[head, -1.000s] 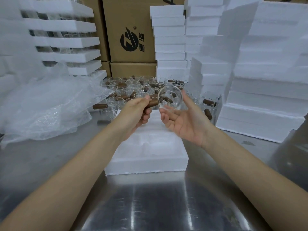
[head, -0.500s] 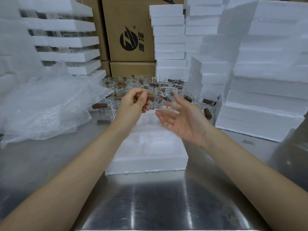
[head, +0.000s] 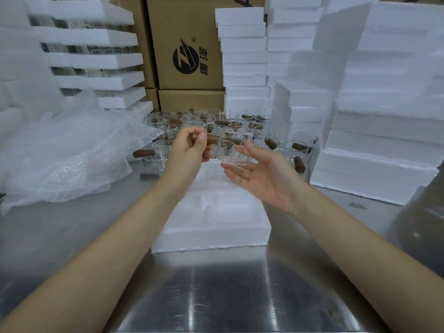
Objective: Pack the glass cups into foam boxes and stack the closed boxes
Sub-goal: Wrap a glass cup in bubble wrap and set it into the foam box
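While my left hand (head: 189, 147) curls round the handle (head: 212, 139) of the cup (head: 231, 150), held above the foam box (head: 211, 233), I see my right hand (head: 264, 176) palm-up just beneath it, fingers apart.

Both bare forearms rise from the lower corners of the frame and converge toward its centre. The left hand (head: 189, 150), just left of centre, is curled with its back toward the camera, and its fingers (head: 202, 140) pinch a glass cup (head: 231, 150) by its brown handle. The right hand (head: 264, 175), just right of centre, lies palm up beneath that cup, fingers straight and slightly spread; whether they touch it cannot be told.
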Demonstrator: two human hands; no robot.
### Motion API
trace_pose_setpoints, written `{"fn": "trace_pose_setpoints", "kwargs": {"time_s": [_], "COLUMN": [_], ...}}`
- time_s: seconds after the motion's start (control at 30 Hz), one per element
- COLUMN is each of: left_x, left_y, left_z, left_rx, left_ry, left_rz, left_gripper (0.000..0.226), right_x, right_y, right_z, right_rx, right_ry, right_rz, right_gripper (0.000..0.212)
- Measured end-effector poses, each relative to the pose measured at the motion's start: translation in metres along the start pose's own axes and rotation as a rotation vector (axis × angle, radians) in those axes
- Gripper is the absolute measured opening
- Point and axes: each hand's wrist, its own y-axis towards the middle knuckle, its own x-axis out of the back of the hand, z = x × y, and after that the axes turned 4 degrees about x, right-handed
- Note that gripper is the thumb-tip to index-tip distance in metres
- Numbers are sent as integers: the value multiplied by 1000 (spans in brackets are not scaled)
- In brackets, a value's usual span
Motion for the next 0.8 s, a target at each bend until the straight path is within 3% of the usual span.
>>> {"fn": "trace_pose_setpoints", "kwargs": {"time_s": [0.1,0.2,0.3,0.33,0.4,0.5,0.57,0.63,0.8], "left_x": [-1,-3,-7,-8,-7,-2,-2,-3,-3], "left_y": [0,-2,-4,-4,-3,-3,-3,-4,-5], "left_z": [1,2,3,3,2,2,2,1,4], "left_rx": [9,31,93,102,75,6,19,41,58], "left_ry": [-24,75,113,112,124,114,62,35,74], "left_rz": [17,129,232,243,250,254,223,222,275], "left_gripper": [27,39,94,100,90,56,41,25,18], "right_x": [0,-2,-3,-4,-4,-1,-1,-1,-4], "right_y": [0,0,-1,0,0,3,4,4,3], "right_z": [-2,-5,-9,-10,-10,-10,-11,-12,-14], "right_rx": [60,164,215,229,251,236,232,238,257], "right_ry": [-43,-167,-207,-207,-166,-27,-40,-82,-110], "right_rz": [84,129,145,140,105,4,-50,-69,-62], "right_gripper": [29,42,46,42,36,18,6,8,9]}}
